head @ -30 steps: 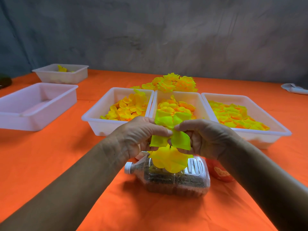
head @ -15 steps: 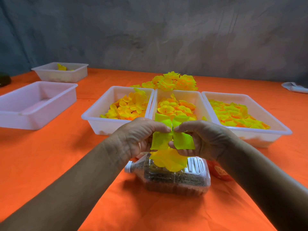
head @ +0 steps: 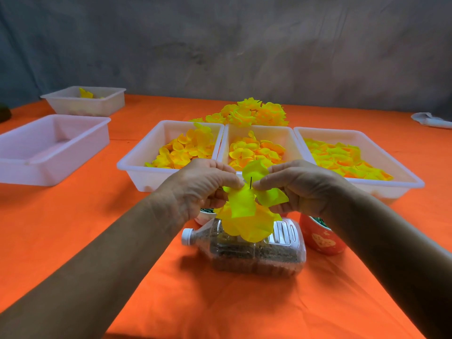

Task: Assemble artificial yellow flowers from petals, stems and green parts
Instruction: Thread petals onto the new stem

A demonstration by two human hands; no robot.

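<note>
Frame centre, above a lying clear bottle (head: 247,250): half-built yellow flower (head: 245,214). Left hand (head: 198,189) and right hand (head: 300,187) pinch its petals from either side; thin dark stem (head: 251,182) stands upright between the fingertips. Beyond, three petal trays (head: 137,167) on the orange bench (head: 73,228).

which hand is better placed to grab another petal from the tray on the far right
Right, probably. The right hand sits nearest the far right tray, while the left hand is beside the other trays. Both pinch the half-built flower, so the left would hold it alone.
</note>
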